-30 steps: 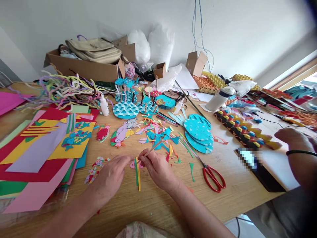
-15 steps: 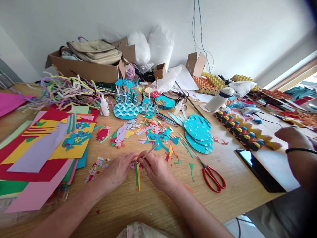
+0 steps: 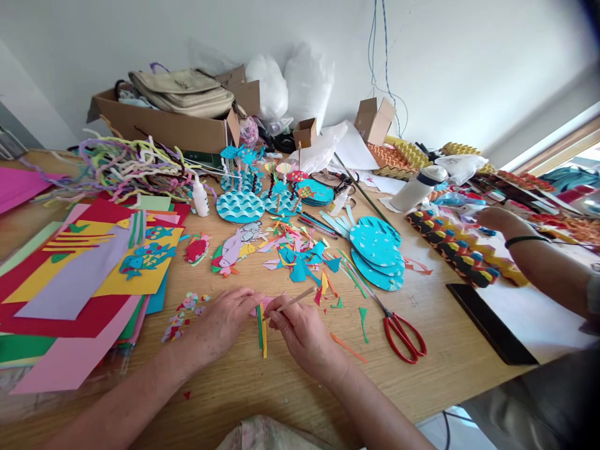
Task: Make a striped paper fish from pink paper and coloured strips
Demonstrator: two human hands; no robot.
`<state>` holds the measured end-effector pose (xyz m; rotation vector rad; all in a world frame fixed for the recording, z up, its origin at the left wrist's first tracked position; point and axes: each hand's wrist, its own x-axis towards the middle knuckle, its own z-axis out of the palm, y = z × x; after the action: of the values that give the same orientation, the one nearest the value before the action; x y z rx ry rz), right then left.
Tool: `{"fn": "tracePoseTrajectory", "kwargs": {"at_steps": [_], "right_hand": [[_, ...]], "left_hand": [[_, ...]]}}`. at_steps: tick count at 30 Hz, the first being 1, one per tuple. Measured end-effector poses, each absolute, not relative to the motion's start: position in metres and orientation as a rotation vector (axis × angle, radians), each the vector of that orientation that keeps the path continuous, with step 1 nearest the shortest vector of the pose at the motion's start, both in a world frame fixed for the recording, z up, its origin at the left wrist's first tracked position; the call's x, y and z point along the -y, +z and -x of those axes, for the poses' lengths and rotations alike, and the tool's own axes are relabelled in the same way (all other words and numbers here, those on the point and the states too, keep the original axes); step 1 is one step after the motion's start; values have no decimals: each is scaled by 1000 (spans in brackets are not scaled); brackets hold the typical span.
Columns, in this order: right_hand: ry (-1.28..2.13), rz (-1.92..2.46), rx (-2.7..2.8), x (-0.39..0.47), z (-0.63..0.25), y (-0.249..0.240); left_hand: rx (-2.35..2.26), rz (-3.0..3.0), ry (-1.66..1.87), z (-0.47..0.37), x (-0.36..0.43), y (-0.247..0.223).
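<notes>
A small pink paper fish [image 3: 267, 304] lies at the near middle of the table, partly covered by fingers. My left hand [image 3: 225, 322] holds its left edge, fingers closed together on it. Between the thumb and fingers of my right hand [image 3: 302, 331] is a thin wooden stick [image 3: 299, 299], slanting up to the right, its lower end over the fish. A green paper strip [image 3: 260, 331] and a yellow paper strip [image 3: 265, 340] run down from the fish towards me. Left of my hands are small coloured paper dots [image 3: 175, 324]; beyond are fish cut-outs [image 3: 229, 253].
Red-handled scissors [image 3: 404, 337] lie right, near stacked blue discs [image 3: 377, 256]. Paper scraps [image 3: 300, 256] spread ahead. Coloured sheets [image 3: 51, 325] pile up left; a glue bottle [image 3: 199, 199] stands behind. At right, a co-worker's arm [image 3: 539, 256] reaches over a black tablet [image 3: 492, 322].
The stick in my right hand has tipped lower and to the right, and that hand has shifted slightly right. The co-worker's hand has moved left and farther away over the table.
</notes>
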<state>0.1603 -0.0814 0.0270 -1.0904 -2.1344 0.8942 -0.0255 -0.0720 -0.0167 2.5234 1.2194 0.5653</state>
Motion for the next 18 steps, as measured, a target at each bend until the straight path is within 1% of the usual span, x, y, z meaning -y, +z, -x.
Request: {"fn": "tracePoseTrajectory", "kwargs": {"at_steps": [9,13,18], "right_hand": [[829,1094,2145,79,-159,22],[858,1094,2140,81,-164,24],[813,1111,2040,70,-168,33]], "left_hand": [[-1253,-2547,572,24,72,-17],[-1280,-2580,537,26,71,-17],[-1229,-2644,627,32,82,-4]]}}
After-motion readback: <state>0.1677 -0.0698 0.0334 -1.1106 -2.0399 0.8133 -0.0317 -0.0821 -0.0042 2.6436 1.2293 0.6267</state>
